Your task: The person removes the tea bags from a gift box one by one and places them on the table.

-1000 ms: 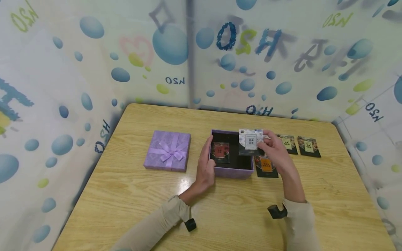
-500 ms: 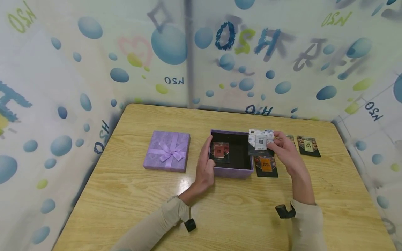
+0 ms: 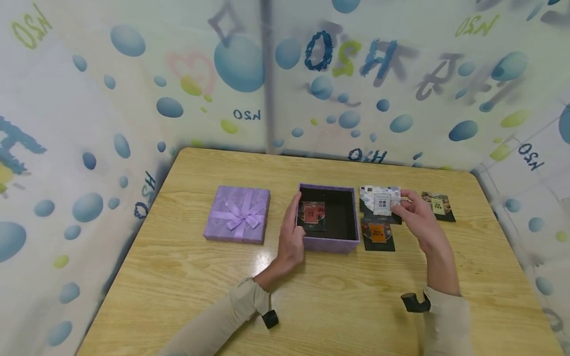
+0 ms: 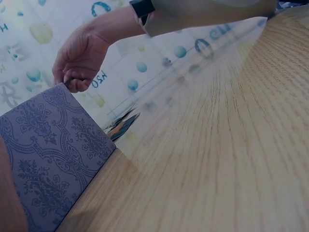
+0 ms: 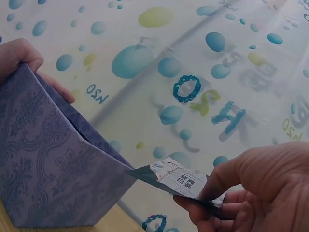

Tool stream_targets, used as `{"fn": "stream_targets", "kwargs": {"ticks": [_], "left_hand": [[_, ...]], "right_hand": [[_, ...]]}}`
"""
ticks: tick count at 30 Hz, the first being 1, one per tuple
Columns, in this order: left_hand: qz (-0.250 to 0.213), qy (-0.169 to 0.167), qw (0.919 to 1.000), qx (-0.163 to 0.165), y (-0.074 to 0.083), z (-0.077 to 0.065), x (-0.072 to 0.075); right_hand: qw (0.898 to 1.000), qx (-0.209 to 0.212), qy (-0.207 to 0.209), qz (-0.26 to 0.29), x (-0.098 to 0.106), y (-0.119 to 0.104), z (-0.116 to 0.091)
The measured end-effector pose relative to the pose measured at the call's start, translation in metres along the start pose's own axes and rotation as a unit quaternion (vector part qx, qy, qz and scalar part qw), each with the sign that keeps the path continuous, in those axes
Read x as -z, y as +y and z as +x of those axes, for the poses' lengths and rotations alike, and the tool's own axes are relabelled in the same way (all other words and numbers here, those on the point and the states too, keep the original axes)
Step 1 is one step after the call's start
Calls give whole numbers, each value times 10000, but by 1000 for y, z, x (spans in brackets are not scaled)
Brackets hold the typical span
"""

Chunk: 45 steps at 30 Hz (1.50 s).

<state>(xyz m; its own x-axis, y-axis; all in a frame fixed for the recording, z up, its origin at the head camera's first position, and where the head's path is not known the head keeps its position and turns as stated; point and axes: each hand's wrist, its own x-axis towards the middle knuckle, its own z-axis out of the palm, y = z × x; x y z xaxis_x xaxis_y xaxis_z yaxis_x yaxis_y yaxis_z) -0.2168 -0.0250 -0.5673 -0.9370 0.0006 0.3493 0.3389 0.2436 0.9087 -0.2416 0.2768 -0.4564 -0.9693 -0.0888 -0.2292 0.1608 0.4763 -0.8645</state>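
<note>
My left hand (image 3: 291, 243) holds the open purple gift box (image 3: 331, 245) by its left side, thumb at the front corner. Inside the black-lined box lies a red-labelled sachet (image 3: 311, 215). Just right of the box, my right hand (image 3: 417, 213) pinches a white-and-black tea sachet (image 3: 381, 203) between thumb and fingers. The right wrist view shows this sachet (image 5: 181, 180) raised and tilted, close to the box corner (image 5: 108, 193). An orange-labelled sachet (image 3: 377, 237) lies on the table in front of it.
The purple lid (image 3: 236, 213) with its ribbon bow lies left of the box. At the right, a sachet with a pale green label (image 3: 438, 205) lies on the wooden table (image 3: 338, 306). Patterned curtain-like walls (image 3: 311, 123) stand behind the table.
My right hand has carried the white sachet rightward, from over the box to beside it. A green-labelled sachet seen earlier is now hidden behind the hand and sachet. My left hand stays put.
</note>
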Motion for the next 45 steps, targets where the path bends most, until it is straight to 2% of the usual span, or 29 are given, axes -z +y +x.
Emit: {"fn": "stream_targets", "kwargs": {"ticks": [7,13,20,24,35,45], "left_hand": [[-47,23,10000,-7,0,0,0],[-61,33,10000,-9,0,0,1],[-73,28,9999,-77,-2,3,3],[-101,32,9999,-98,-1,4,3],[-145,-47,9999,-24,0,4,0],[-130,-29,9999,-35,1,2,0]], "right_hand": [[9996,-274,-14,-70,10,9,-4],[9994,-343,-43,35,21,20,-9],[9987,-288,-92,-405,32,37,-15],[9985,-335,-78,-423,36,46,-19],[9974,-579,-8,-418,43,83,-31],[9956,-828,41,-445,48,110,-29]]}}
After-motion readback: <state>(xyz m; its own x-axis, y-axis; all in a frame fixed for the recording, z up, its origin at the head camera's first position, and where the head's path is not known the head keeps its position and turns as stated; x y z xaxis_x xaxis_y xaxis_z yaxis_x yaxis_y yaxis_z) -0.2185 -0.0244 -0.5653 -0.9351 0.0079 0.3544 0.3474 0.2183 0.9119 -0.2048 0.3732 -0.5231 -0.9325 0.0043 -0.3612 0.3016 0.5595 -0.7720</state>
